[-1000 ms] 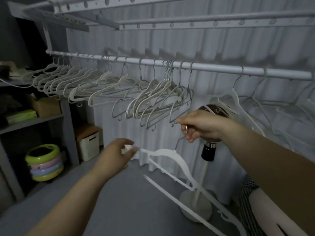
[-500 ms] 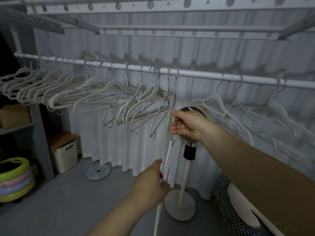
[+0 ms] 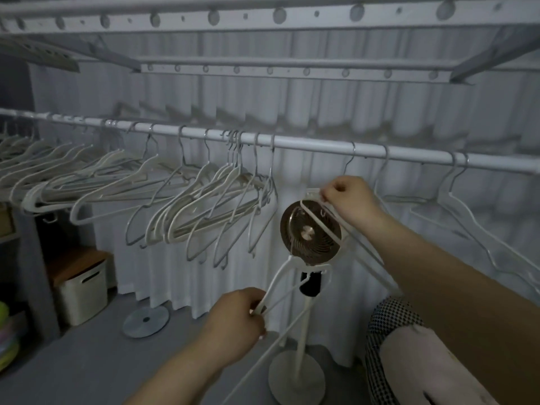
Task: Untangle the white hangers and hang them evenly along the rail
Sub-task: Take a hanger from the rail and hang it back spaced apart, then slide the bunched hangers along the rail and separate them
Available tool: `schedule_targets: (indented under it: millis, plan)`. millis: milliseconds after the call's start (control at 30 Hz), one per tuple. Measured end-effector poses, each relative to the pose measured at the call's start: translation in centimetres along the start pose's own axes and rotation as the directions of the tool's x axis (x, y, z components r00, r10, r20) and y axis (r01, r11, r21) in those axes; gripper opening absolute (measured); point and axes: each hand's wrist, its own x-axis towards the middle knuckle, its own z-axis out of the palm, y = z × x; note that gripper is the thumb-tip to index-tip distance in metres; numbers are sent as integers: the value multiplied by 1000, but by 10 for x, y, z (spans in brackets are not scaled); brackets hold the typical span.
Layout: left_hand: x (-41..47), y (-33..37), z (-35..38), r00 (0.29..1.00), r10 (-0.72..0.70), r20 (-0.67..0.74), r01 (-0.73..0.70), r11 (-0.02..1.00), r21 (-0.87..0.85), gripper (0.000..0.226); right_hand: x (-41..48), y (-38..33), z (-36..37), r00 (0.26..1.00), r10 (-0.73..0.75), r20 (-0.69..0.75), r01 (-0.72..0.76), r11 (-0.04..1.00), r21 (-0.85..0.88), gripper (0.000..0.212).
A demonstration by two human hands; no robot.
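Observation:
A white rail (image 3: pixel 306 143) runs across the view at head height. Several white hangers (image 3: pixel 201 200) hang bunched on its left and middle; a few more hangers (image 3: pixel 455 211) hang spaced on the right. My right hand (image 3: pixel 347 200) pinches the top of a white hanger (image 3: pixel 317 213) just below the rail, in front of a fan. Lower down, my left hand (image 3: pixel 236 320) grips the end of a white hanger (image 3: pixel 280 282) that slopes up toward the fan. The two held hangers seem to cross behind the fan head; I cannot tell whether they are hooked together.
A brown standing fan (image 3: pixel 311 232) on a white pole and round base stands right behind the held hangers. A white bin (image 3: pixel 81 293) and a round disc (image 3: pixel 146 318) lie on the grey floor at left. White curtain behind; checkered fabric (image 3: pixel 388 323) at lower right.
My right hand rose to the right, closer to the rail. My left hand now grips a hanger's end low down. The view swung right and nearer to the fan.

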Motion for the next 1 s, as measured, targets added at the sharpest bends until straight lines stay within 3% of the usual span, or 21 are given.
schedule_targets:
  millis: [100, 233, 333, 467, 633, 867, 1000]
  plan:
    - [21, 11, -4, 998, 16, -62, -16, 1000, -5, 44, 31, 13, -18, 968, -230, -99, 172, 899, -403, 23]
    - [54, 22, -12, 989, 35, -144, -33, 999, 13, 44, 73, 25, -32, 943, -332, 16, 275, 752, -599, 49]
    - [76, 33, -20, 979, 23, -205, -23, 1000, 4, 38, 98, 28, -39, 937, -319, 141, 330, 684, -650, 57]
    - [104, 54, -25, 941, 51, -334, -46, 999, 23, 32, 116, 31, -43, 917, -313, 249, 395, 610, -687, 52]
    - [139, 74, -18, 889, 70, -453, -55, 997, 46, 27, 122, 41, -35, 898, -362, 251, 430, 597, -678, 51]
    - [173, 87, -14, 930, 72, -359, -44, 995, 86, 23, 125, 39, -31, 897, -378, 229, 427, 611, -667, 48]
    - [179, 89, -9, 973, 52, -223, -62, 997, -36, 25, 124, 30, -22, 884, -405, 234, 454, 622, -638, 53]
